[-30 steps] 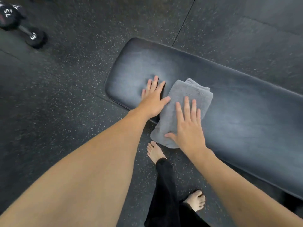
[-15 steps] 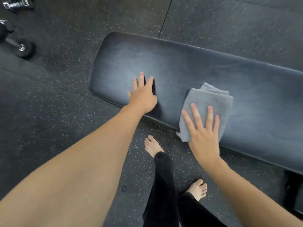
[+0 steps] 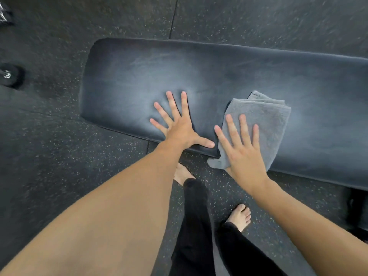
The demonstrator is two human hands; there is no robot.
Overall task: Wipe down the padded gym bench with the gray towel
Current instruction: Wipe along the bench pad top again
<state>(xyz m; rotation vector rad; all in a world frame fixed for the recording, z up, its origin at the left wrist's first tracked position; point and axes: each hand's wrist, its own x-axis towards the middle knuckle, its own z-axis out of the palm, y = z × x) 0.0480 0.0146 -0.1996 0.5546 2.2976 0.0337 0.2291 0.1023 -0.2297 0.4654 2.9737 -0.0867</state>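
Since half a second ago the left hand [image 3: 182, 129] has splayed flat on the worktop [image 3: 219, 72], bracing, while the right hand [image 3: 244, 149], fingers spread, presses the folded gray towel [image 3: 266, 118] at the near edge; firm, overlapping strokes would serve best.

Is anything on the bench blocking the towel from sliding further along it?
To the right, nothing visible: the bench pad is bare past the towel under the right hand. To the left, the left hand rests flat.
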